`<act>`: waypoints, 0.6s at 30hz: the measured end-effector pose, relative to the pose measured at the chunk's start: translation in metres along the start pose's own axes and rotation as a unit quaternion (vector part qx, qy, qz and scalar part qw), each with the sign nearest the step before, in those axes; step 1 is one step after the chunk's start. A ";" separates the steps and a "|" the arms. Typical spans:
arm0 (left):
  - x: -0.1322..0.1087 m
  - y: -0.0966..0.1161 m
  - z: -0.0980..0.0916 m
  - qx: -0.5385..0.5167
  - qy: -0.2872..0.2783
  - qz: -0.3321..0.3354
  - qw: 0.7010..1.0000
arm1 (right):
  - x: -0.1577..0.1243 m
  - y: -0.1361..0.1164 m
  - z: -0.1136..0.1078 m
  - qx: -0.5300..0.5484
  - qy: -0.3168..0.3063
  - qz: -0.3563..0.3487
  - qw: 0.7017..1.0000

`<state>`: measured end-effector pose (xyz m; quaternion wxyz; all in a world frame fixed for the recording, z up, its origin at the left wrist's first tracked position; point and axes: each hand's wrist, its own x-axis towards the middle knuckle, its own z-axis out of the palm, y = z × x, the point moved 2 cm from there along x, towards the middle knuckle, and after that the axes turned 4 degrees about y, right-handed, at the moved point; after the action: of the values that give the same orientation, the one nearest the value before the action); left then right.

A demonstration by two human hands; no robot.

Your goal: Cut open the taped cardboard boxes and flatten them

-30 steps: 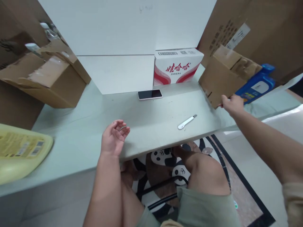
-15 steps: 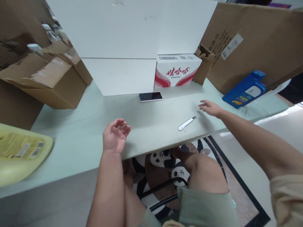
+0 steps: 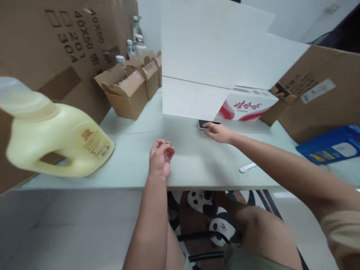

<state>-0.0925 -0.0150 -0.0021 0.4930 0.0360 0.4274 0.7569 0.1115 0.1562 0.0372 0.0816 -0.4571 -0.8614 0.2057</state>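
My right hand reaches across to the smartphone, its fingers stretched out over the dark screen. Whether the fingertips touch the phone or hover just above it, I cannot tell. The phone lies flat in front of the white panels, partly covered by that hand. Nearer the front edge, a white utility knife lies on the table, its blade end hidden by my right forearm. My left hand is raised over the front of the table, palm turned inward, fingers curled and thumb against them, with nothing visible in it.
A yellow jug stands at the left of the table. Behind it are small cardboard boxes and bottles. White panels and a red-and-white carton stand behind the phone. A blue bottle lies at right.
My right hand has moved left from beyond the knife to the phone. The left hand's fingers have drawn closer to the thumb. The view has swung left, showing more of the yellow jug.
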 end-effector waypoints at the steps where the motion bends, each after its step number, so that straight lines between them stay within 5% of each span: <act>1: 0.004 0.004 -0.002 -0.007 0.002 0.006 1.000 | 0.019 -0.028 0.012 0.001 -0.012 -0.033 0.999; 6: 0.019 0.024 -0.020 -0.038 0.031 0.011 0.999 | 0.108 -0.169 0.060 -0.008 0.005 -0.185 0.983; 10: 0.024 0.035 -0.036 -0.047 0.051 0.016 0.997 | 0.170 -0.250 0.076 -0.006 0.076 -0.204 0.976; 14: 0.025 0.039 -0.042 -0.041 0.077 0.023 0.996 | 0.199 -0.278 0.088 -0.013 0.058 -0.182 0.982; 18: 0.025 0.040 -0.042 -0.011 0.101 0.075 0.992 | 0.181 -0.264 0.088 -0.020 0.092 -0.171 0.981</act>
<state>-0.1535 -0.0269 -0.0104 0.3897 -0.0143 0.4632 0.7958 -0.2194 0.1491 0.0624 0.1854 -0.3215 -0.9196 0.1286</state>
